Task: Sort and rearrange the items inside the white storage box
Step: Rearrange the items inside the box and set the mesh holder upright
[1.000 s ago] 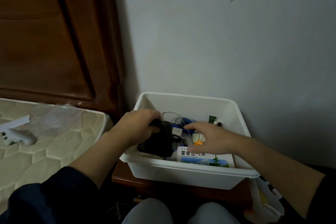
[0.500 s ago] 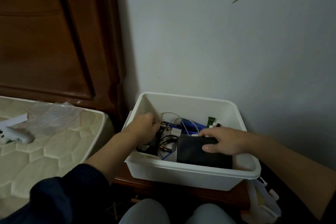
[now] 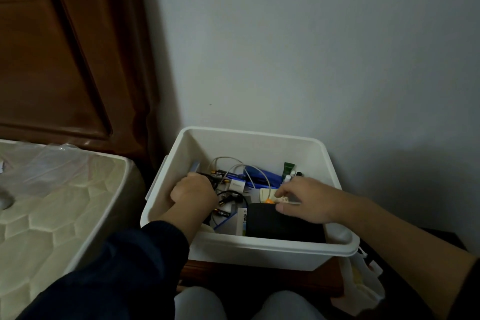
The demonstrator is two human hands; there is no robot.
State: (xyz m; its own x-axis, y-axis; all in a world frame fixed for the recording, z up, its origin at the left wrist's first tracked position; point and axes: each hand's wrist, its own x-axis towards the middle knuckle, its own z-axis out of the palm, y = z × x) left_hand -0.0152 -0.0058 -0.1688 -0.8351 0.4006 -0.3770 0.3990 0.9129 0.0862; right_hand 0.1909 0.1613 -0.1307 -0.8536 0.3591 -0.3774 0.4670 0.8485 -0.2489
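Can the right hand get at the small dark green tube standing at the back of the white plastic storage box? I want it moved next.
Probably yes. The green tube stands uncovered just beyond the right hand, nothing lying over it.

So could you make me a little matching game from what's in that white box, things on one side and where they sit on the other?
Things:
1. flat black pouch
2. small green tube
3. left hand
4. blue packet

Places:
A. far right corner of the white plastic storage box
B. near right, under the right hand
C. left side, among black cables
D. far middle, under a white cable

Pairs: 1-B, 2-A, 3-C, 4-D
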